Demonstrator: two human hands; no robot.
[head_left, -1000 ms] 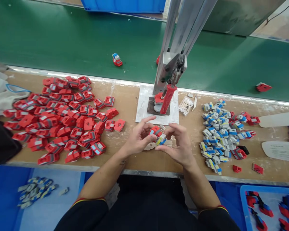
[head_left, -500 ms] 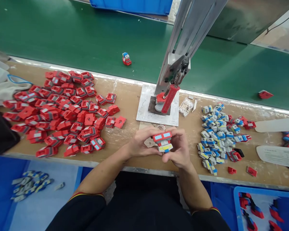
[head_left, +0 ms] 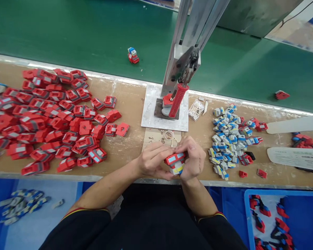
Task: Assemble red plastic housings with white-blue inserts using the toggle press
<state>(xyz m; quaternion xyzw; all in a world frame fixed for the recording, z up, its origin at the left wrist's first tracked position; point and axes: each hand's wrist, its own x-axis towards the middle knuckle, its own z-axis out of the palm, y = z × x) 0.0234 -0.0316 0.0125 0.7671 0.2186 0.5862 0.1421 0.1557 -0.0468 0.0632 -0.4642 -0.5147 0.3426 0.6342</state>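
Observation:
My left hand [head_left: 152, 160] and my right hand [head_left: 193, 158] together grip a small toy truck cab [head_left: 175, 162], red on top with a light blue window, grey and yellow below. They hold it just above the front edge of the wooden bench [head_left: 135, 104]. A heap of red cab shells [head_left: 49, 118] lies to the left. A pile of grey, blue and yellow parts [head_left: 231, 139] lies to the right. A hand press with a red handle [head_left: 177, 100] stands right behind my hands on a white plate.
A green conveyor belt [head_left: 67, 34] runs behind the bench, carrying one assembled cab [head_left: 133, 55] and a red piece [head_left: 281, 94]. A blue tray [head_left: 302, 208] with red and black parts sits at lower right. Loose grey parts [head_left: 21, 205] lie on a blue surface at lower left.
Both hands have drawn closer to my body and lower, turning the cab so its red top and blue window face up. The fingers have closed tighter around it.

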